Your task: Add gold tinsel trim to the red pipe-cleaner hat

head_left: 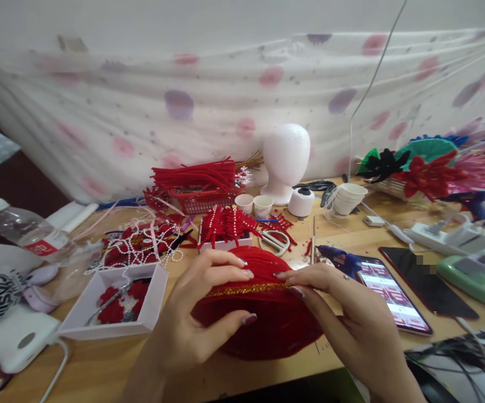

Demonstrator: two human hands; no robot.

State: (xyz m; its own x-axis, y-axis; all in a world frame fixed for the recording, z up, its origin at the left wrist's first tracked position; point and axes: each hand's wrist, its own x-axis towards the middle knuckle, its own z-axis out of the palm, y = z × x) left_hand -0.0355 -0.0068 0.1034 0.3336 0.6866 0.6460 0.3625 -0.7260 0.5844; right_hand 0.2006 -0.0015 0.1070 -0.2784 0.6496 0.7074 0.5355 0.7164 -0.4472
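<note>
A red fuzzy bowl-shaped piece (267,336) sits at the table's front, its hollow side toward me. A glittery gold trim (248,289) runs along its upper rim. My left hand (200,308) grips the rim on the left, with fingers curled over the outer side and the thumb in front of the hollow. At the trim's right end, my right hand (339,313) pinches the gold strip between thumb and index finger. The rest of the right fingers are partly hidden behind the hand.
Left stand an open white box (154,302) with red flowers and a plastic bottle (24,229). Behind are a white foam head (287,157), a thread spool (301,202) and scissors (275,242). Right lie a blue glue gun (339,258), a lit phone (393,296) and a power strip (456,238).
</note>
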